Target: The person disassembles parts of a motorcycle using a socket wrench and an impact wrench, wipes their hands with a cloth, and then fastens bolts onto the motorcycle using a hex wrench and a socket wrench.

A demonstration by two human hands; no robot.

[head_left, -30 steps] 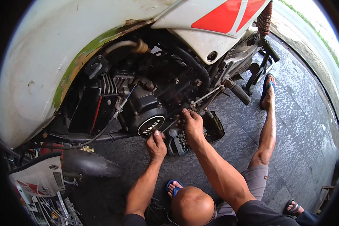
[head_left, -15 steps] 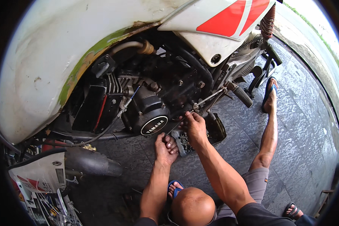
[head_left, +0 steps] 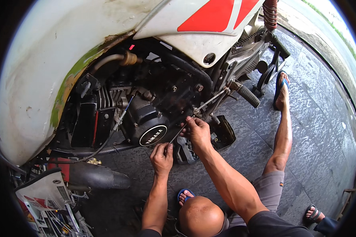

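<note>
Both my hands are on a thin dark metal rod (head_left: 177, 134) beside the lower edge of a motorcycle's black engine (head_left: 174, 104). At the rod's lower left end my left hand (head_left: 161, 159) is closed, thumb and fingers pinching it. My right hand (head_left: 198, 133) pinches its upper end close to the engine case, near the gear shift linkage (head_left: 211, 100). That end is partly hidden by my fingers, so whether it touches the engine I cannot tell. A round engine cover (head_left: 153, 135) with an oval badge sits just left of my hands.
Under my right hand, a grey metal part (head_left: 184, 152) and a dark open tray (head_left: 226, 136) lie on the tiled floor. The white fuel tank (head_left: 31, 79) overhangs at left. Several tools (head_left: 63, 223) lie lower left. Another person's sandalled foot (head_left: 313, 214) is at lower right.
The view has shifted, so the motorcycle appears further left. My left hand has turned and now grips the rod's lower end; the rod shows more plainly between my hands.
</note>
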